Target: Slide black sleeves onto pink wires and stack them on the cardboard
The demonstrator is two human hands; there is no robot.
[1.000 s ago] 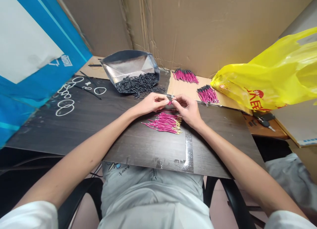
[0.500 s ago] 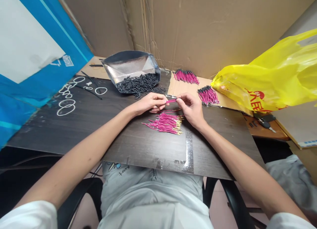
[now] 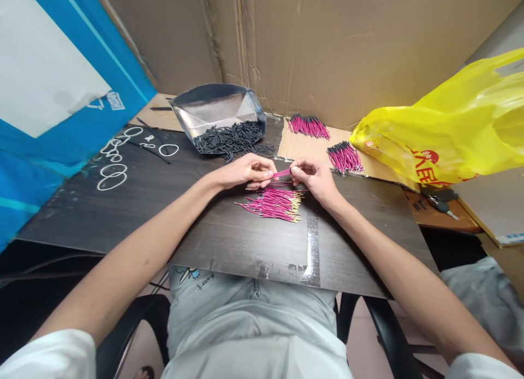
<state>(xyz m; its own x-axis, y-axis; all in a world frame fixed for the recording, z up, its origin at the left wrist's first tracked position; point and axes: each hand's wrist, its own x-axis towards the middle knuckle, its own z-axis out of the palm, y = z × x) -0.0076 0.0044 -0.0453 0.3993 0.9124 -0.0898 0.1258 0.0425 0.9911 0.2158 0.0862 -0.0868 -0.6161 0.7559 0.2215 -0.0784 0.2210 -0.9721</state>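
My left hand (image 3: 245, 172) pinches one end of a short pink wire (image 3: 282, 173) and my right hand (image 3: 315, 178) pinches its other end, both just above the dark board (image 3: 229, 237). Under my hands lies a loose pile of pink wires with gold tips (image 3: 274, 203). A silver foil bag (image 3: 213, 108) behind my left hand spills several short black tubes (image 3: 231, 137) onto the board.
Two bundles of pink wires with black ends (image 3: 309, 126) (image 3: 344, 156) lie on cardboard at the back right. A yellow plastic bag (image 3: 450, 128) fills the right side. White rubber bands (image 3: 111, 176) lie at the left. A cardboard wall stands behind, a blue box to the left.
My hands first met tight together over the pile, then drew slightly apart, so the single pink wire shows stretched between them. The view shifted a little.
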